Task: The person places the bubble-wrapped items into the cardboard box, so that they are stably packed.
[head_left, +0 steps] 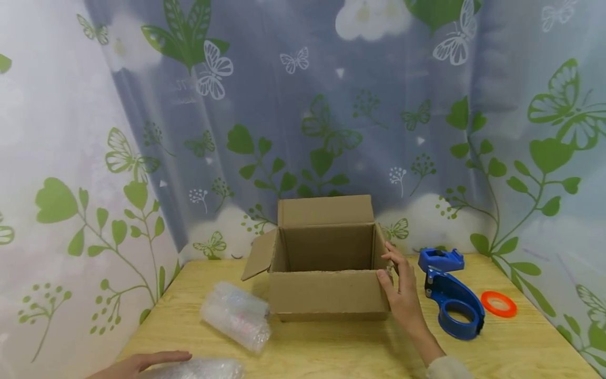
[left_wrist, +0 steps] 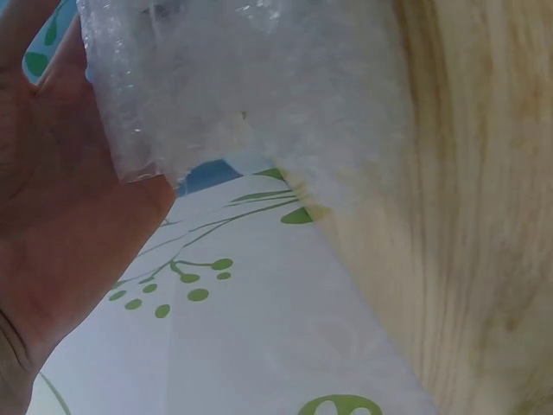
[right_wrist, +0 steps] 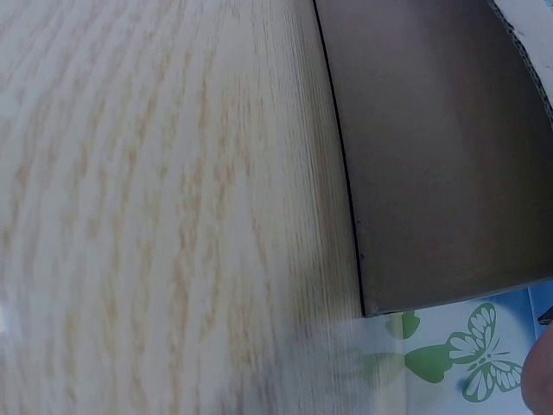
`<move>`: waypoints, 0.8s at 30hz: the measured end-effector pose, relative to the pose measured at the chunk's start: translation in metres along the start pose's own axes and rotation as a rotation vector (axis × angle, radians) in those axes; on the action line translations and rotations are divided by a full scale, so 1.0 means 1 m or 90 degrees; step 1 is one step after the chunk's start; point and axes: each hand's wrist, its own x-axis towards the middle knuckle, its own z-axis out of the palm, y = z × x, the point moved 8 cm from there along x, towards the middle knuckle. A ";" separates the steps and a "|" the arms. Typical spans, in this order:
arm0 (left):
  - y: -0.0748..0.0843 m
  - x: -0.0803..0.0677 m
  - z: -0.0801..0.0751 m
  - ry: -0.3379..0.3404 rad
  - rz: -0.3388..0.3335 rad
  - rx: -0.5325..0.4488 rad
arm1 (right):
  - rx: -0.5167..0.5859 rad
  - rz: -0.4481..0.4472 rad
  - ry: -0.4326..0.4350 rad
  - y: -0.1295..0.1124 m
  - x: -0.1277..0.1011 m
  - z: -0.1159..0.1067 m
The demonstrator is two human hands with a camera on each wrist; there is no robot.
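Your left hand lies with its fingers straight against a bubble-wrapped bundle; the bundle covers some fingertips in the left wrist view, so its exact hold is hard to judge. Your right hand pinches the near right corner of the cardboard box, thumb on the front and fingers along the right side.

The box sits between your 2 hands and farther out than your left, its mouth open toward you. Its back flap stands up and its left flap slants outward. Ahead of your left hand, near the box, is a 2nd wrapped bundle.

To the right of your right hand lie a blue handheld tape dispenser, a smaller blue dispenser behind it and an orange tape roll, all on the wooden surface.

The work looks early: the box is up and open, and both bundles are wrapped but outside it. The flaps remain unclosed, and the tape tools lie untouched.
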 end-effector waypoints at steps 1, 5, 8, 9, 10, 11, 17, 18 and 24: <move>-0.002 0.000 0.000 0.002 0.010 0.020 | -0.001 -0.002 0.002 0.000 0.000 -0.001; -0.004 -0.001 -0.002 0.032 0.034 0.076 | -0.001 -0.004 0.008 0.000 0.002 -0.002; -0.001 -0.004 -0.004 0.065 0.034 0.080 | -0.006 0.000 0.006 0.001 0.002 0.000; 0.001 -0.005 -0.006 0.079 0.019 0.081 | -0.008 0.004 0.006 0.002 0.002 0.001; 0.001 -0.005 -0.007 0.101 -0.006 0.082 | -0.008 0.007 0.005 0.002 0.002 0.001; 0.001 -0.006 -0.009 0.123 -0.039 0.082 | -0.007 0.011 0.007 0.002 0.002 0.001; 0.008 -0.012 -0.026 0.260 -0.215 0.171 | -0.007 0.020 0.013 0.002 0.000 0.000; 0.011 -0.011 -0.028 0.273 -0.221 0.184 | -0.006 0.020 0.013 0.002 -0.001 0.000; 0.033 -0.011 -0.040 0.314 -0.208 0.270 | -0.003 0.013 0.002 0.001 -0.002 0.001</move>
